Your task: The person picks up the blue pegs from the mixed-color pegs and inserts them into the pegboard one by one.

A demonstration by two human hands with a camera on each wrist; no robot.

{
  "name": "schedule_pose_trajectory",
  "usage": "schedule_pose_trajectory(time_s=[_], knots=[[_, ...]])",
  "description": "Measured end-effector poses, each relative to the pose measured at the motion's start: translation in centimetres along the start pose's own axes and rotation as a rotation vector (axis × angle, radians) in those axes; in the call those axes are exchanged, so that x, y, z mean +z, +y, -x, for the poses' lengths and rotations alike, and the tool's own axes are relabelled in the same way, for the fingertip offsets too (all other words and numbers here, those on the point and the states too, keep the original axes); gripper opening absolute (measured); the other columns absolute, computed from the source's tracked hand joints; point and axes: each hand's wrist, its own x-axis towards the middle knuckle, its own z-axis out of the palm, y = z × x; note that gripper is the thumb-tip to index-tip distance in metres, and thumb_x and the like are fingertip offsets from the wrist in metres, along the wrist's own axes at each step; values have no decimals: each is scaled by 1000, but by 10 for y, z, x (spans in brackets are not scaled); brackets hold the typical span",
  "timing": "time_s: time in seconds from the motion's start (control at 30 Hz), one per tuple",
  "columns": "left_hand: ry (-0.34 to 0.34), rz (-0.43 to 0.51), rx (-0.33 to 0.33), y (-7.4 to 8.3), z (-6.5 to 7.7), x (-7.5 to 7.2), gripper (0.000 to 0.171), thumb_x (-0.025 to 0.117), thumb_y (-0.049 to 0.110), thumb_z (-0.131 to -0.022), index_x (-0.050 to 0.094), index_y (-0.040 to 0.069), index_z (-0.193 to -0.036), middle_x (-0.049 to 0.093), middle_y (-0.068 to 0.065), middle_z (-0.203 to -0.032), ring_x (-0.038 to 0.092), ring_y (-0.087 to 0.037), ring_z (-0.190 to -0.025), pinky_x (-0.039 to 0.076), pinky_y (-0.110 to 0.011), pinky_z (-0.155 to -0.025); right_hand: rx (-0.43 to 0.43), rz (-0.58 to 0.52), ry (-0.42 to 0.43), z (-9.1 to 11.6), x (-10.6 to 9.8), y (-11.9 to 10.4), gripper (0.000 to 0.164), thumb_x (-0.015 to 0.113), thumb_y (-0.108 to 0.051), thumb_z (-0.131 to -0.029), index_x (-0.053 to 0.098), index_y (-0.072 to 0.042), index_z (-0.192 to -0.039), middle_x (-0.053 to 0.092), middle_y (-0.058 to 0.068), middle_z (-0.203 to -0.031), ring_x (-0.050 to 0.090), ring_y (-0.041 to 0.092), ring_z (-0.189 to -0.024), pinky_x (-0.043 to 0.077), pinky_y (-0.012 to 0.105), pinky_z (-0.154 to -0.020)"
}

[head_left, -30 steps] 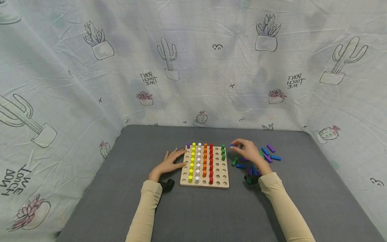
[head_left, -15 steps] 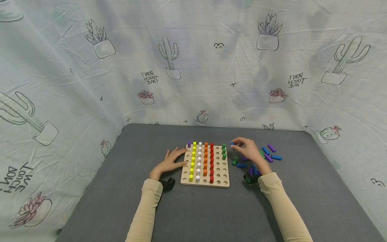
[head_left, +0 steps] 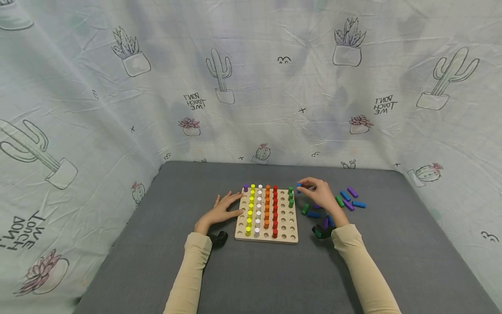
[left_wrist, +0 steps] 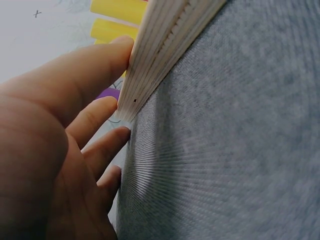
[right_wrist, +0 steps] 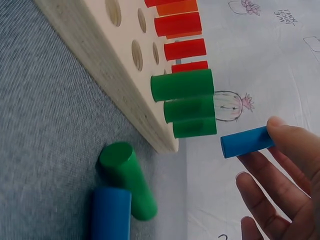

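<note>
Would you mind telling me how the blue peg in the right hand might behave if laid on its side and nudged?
The blue peg would probably roll, given its round sides. It seems stiff, being straight though the right hand pinches only one end. Being slim, it is perhaps light.

A blue peg is held beside the part-filled wooden pegboard.

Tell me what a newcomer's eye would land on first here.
Probably the pegboard on the grey table, its yellow, white, orange and red pegs standing in columns. Next, the blue peg pinched in the right hand, beside the board's far right corner. Behind, the pale backdrop stands out for its cactus drawings and mirrored lettering.
</note>
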Motion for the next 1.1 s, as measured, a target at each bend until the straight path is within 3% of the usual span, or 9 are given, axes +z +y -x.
schedule_pose_trajectory(time_s=[0.2, 0.43, 0.67, 0.8, 0.9, 1.03, 1.1], knots=[[13, -10, 17, -1, 0, 2, 66, 55, 44, -82, 28, 22, -138, 24, -3, -144, 5, -28, -134, -11, -55, -102, 9, -28, 22, -3, 5, -3, 29, 61, -34, -81, 64, -14, -103, 66, 1, -93, 59, 17, -83, 45, 41, -71], [8, -8, 11, -3, 0, 3, 66, 54, 44, -83, 27, 23, -139, 23, -1, -144, 5, -26, -134, -12, -53, -102, 18, -86, 21, -6, 11, -8, 25, 62, -34, -80, 64, -19, -100, 66, 0, -93, 59, 17, -83, 45, 40, -77], [10, -8, 14, -3, 0, 2, 66, 54, 44, -83, 27, 23, -139, 23, -1, -144, 5, -26, -134, -12, -53, -102, 5, -147, 3, -9, 20, -10, 34, 62, -34, -80, 63, -11, -105, 64, 6, -99, 56, 24, -94, 41, 50, -85], [7, -14, 6, -4, 0, 2, 66, 54, 46, -83, 26, 24, -139, 23, -1, -144, 5, -25, -134, -12, -52, -103, -2, -116, 20, -17, 37, 16, 33, 60, -41, -80, 62, -21, -106, 63, -2, -100, 56, 18, -96, 44, 46, -82], [4, -18, 3, -4, -1, 2, 66, 53, 46, -82, 26, 24, -139, 23, 0, -144, 4, -25, -134, -12, -52, -103, 10, -132, 4, -18, 40, 17, 34, 60, -42, -80, 61, -21, -107, 63, -3, -101, 55, 18, -97, 43, 45, -83], [5, -17, 12, -4, -1, 2, 66, 54, 45, -83, 26, 23, -139, 23, -1, -144, 4, -26, -134, -12, -53, -103, 46, -181, -40, -14, 31, -7, 33, 61, -36, -80, 62, -15, -106, 62, 2, -104, 54, 24, -101, 41, 48, -86], [4, -17, 13, -3, -1, 2, 66, 54, 45, -83, 26, 23, -139, 23, -2, -144, 4, -26, -134, -12, -53, -103, 45, -182, -46, -16, 32, -6, 32, 61, -35, -81, 62, -15, -106, 62, 3, -104, 53, 24, -101, 40, 50, -86]])
